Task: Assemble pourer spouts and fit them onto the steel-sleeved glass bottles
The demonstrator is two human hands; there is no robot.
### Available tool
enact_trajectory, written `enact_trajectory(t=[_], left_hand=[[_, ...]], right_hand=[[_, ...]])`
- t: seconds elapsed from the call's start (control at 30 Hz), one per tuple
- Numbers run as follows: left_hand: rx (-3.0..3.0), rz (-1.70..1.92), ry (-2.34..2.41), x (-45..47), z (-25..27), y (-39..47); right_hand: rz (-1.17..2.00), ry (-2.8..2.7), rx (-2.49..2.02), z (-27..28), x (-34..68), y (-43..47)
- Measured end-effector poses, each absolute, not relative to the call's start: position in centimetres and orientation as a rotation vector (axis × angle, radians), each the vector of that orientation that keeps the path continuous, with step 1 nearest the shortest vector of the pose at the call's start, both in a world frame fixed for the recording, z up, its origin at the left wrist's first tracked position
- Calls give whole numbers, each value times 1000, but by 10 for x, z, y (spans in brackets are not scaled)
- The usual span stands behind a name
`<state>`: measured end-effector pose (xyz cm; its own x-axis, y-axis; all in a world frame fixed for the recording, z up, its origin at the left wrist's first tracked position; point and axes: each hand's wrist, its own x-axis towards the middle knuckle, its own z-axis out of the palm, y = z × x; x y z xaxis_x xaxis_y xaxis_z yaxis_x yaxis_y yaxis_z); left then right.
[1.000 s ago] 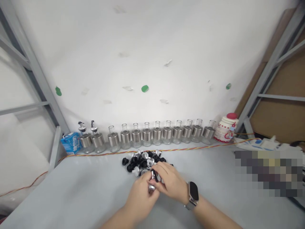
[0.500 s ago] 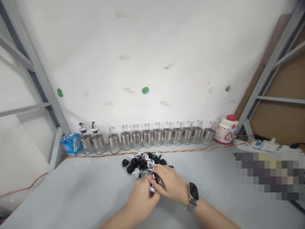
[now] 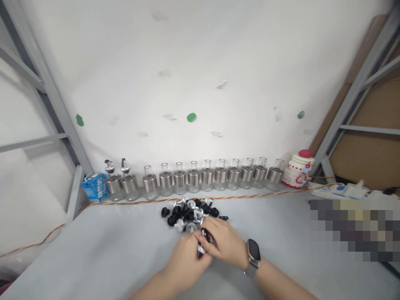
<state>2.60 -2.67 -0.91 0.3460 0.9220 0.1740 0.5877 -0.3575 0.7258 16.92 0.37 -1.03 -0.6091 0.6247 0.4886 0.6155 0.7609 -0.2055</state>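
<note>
Clearly, the silver-and-black spout point(image 3: 201, 249) sits between the left hand point(image 3: 186, 259) and the right hand point(image 3: 225, 241), both curled closed on it and equally near; its long axis seems to slant away from the body, though most is hidden. Just beyond, loose pieces point(image 3: 189, 215) lie heaped on the worktop point(image 3: 118, 246). Farther back stand glass bottles point(image 3: 193, 177): the two leftmost carry fitted spouts point(image 3: 109, 168), the others open necks.

L hand point(image 3: 187, 256) + R hand point(image 3: 226, 241) meet in front, curled inward, prob. pinching
</note>
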Motion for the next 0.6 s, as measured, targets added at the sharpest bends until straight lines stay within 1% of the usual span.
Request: enact_trajectory(t=[0.6], left_hand=[[2087,760,1344,25,-8,-27]], right_hand=[[-22,-2385,-965,-10,167,0]])
